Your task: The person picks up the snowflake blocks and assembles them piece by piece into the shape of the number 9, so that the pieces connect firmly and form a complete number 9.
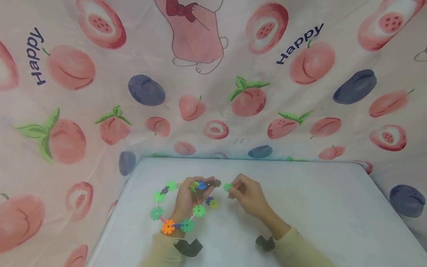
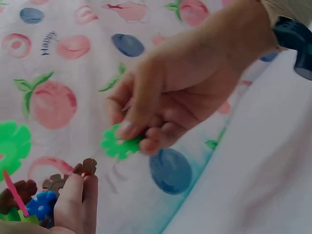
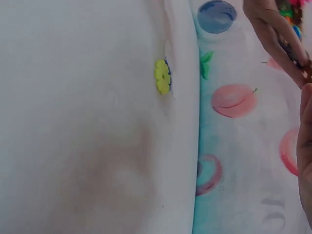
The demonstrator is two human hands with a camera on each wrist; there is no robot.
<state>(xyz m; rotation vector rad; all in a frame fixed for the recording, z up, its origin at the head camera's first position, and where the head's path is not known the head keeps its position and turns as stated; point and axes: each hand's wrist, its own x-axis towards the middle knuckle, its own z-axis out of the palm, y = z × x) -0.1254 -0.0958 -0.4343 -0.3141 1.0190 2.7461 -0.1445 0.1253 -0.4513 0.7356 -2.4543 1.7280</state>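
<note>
My left hand (image 1: 184, 200) holds a chain of notched plastic discs. Green discs (image 1: 199, 210), an orange disc (image 1: 168, 226) and others curve in a loop around the left wrist. By the left fingertips are a blue disc (image 1: 201, 185) and a brown disc (image 1: 217, 183), the brown one jutting out to the right. My right hand (image 1: 251, 196) pinches a single green disc (image 2: 119, 144) between thumb and fingers, a short gap away from the brown one. In the right wrist view, the right hand shows only at the right edge and its disc is hidden.
On the white table (image 1: 317, 211), a yellow disc (image 3: 163, 77) and a dark blue disc (image 1: 209, 200) lie together below the hands. A fruit-printed cloth (image 1: 213, 85) hangs behind the table and along its sides. Dark bands (image 1: 189, 247) sit at both wrists.
</note>
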